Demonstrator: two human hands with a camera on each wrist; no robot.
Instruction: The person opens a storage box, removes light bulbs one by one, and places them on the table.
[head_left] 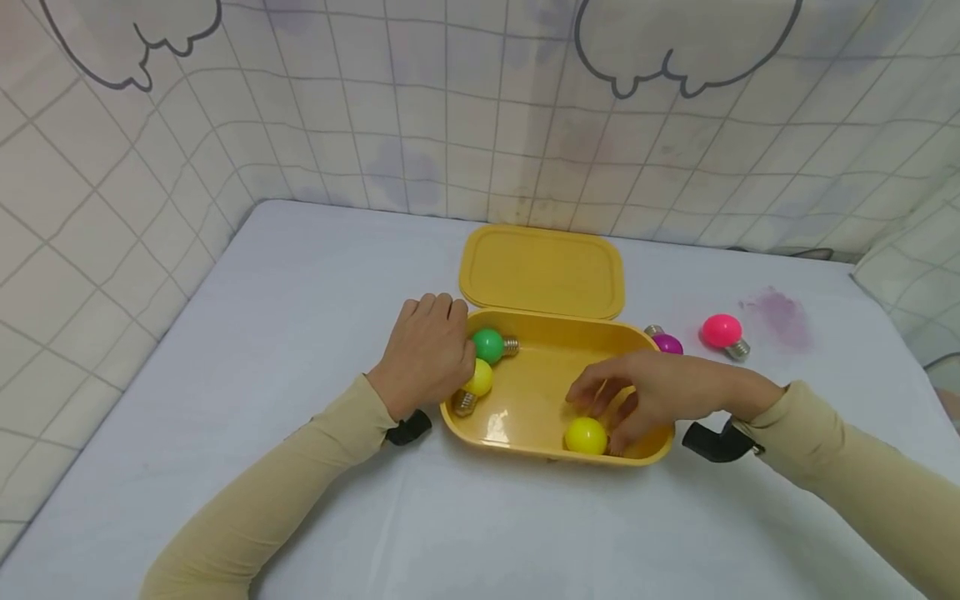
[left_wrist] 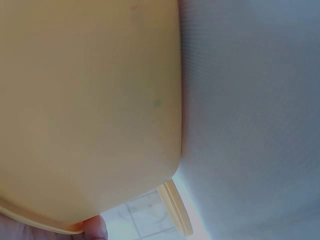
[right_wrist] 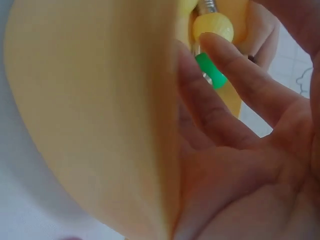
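A yellow plastic box (head_left: 536, 321) stands uncovered on the table. My left hand (head_left: 429, 354) grips its left rim; in the left wrist view the fingertips (left_wrist: 95, 227) curl over the edge. Beside that hand, inside the box, lie a green bulb (head_left: 489, 345) and a yellow bulb (head_left: 480, 379). At the box's right end my right hand (head_left: 645, 390) reaches in over the wall, fingers spread and loosely bent. Another yellow bulb (head_left: 586, 436) lies just by its thumb, its base partly hidden. In the right wrist view the fingers (right_wrist: 215, 115) hold nothing.
Behind the box lies its flat yellow lid (head_left: 542, 271). To the right, a purple bulb (head_left: 666, 342) lies against the box's outer side and a pink bulb (head_left: 722, 332) farther off, near a pinkish stain (head_left: 780, 312). A grid-patterned cloth (head_left: 465, 125) hangs along the table's back.
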